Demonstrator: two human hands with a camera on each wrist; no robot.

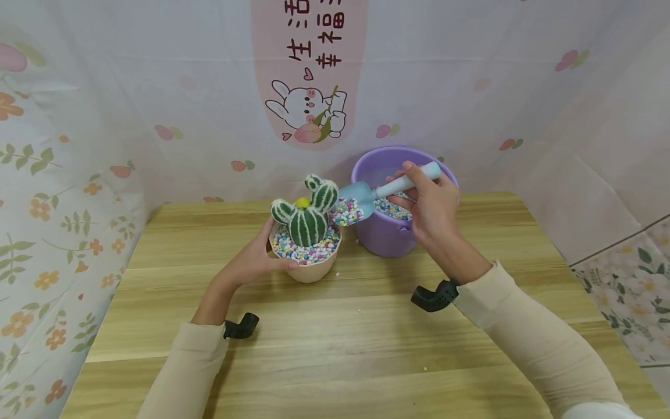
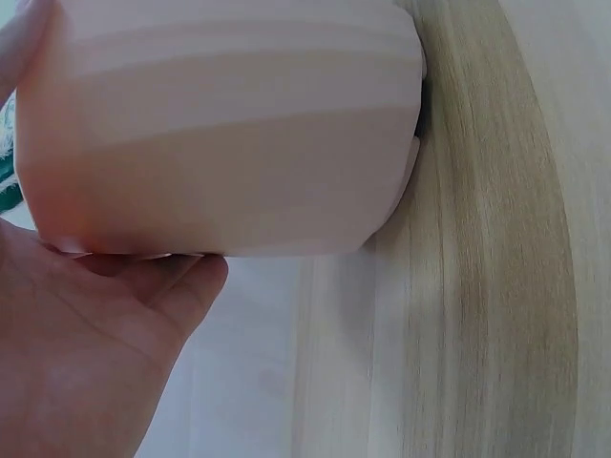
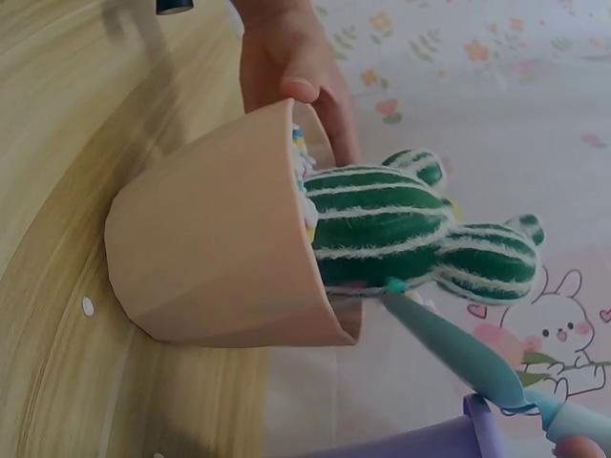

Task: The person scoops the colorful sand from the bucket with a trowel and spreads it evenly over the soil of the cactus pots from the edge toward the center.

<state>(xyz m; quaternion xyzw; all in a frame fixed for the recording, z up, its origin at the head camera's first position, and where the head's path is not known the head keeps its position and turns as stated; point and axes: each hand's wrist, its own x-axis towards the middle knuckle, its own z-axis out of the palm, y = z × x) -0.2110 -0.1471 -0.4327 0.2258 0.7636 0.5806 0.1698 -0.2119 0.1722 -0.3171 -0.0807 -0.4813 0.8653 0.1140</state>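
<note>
Left hand (image 1: 255,256) curled round the pot (image 1: 312,272), cactus (image 1: 307,228) upright inside; right hand (image 1: 435,206) grips the trowel (image 1: 360,191), its pebbles (image 1: 348,213) near the pot's right rim. Blade-to-rim contact unclear. Suggest tipping low, slowly, pot held steady.

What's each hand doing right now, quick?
Left hand: holding the cactus pot by its side.
Right hand: holding the blue scoop, with colorful pebbles in it.
</note>
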